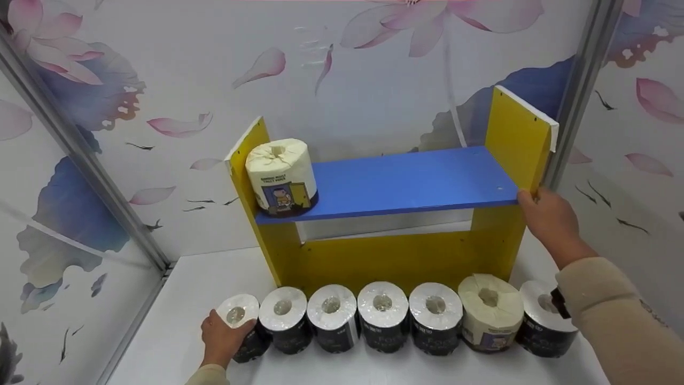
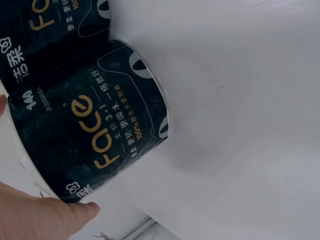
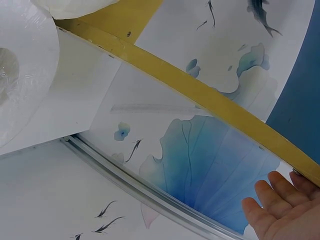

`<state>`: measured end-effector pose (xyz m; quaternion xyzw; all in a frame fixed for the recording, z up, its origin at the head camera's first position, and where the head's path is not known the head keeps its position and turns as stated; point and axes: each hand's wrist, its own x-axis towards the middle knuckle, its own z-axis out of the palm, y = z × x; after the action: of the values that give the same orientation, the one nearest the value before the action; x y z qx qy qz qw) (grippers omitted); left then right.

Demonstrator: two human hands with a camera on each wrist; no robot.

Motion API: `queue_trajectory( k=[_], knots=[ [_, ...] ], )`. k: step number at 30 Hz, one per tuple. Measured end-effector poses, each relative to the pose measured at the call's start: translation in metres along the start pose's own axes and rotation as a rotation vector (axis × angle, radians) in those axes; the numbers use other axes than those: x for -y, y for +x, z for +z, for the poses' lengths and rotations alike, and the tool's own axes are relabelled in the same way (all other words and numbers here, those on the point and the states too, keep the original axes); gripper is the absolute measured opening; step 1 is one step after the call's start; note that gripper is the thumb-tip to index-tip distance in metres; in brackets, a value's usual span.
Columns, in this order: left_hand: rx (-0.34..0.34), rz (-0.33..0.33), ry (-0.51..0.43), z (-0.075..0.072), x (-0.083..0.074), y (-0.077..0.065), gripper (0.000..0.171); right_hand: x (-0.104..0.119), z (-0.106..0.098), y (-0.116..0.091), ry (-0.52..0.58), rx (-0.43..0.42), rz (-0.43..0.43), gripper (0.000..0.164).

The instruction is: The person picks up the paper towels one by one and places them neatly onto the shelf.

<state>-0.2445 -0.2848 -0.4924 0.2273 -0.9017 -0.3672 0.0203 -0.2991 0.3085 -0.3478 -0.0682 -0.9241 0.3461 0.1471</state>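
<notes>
My left hand [image 1: 227, 334] holds the leftmost dark-wrapped toilet roll [image 2: 95, 120] of a front row, thumb and fingers around its upper part. In the left wrist view the roll's dark label shows gold lettering, and a second dark roll [image 2: 50, 30] touches it. My right hand [image 1: 550, 222] grips the right yellow side panel of a small shelf [image 1: 395, 184], near the blue board's right end. Its fingers [image 3: 272, 200] show on the panel's outer side in the right wrist view. A cream-wrapped toilet roll [image 1: 280, 176] stands upright on the blue board's left end.
Several more upright rolls line the white table [image 1: 203, 278] before the shelf, among them a cream-wrapped one [image 1: 490, 313] and a dark one [image 1: 546, 321] at the right end, partly behind my right sleeve. Flower-patterned walls [image 1: 347, 117] with metal corner posts enclose the table.
</notes>
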Motion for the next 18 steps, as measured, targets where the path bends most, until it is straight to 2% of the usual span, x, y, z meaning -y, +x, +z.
queue_trajectory(
  k=[18],
  knots=[
    [0.034,-0.056,0.001,0.0043,-0.002,0.0008,0.108,-0.0017,0.0011,-0.0006,0.007,-0.014,-0.014,0.048]
  ],
)
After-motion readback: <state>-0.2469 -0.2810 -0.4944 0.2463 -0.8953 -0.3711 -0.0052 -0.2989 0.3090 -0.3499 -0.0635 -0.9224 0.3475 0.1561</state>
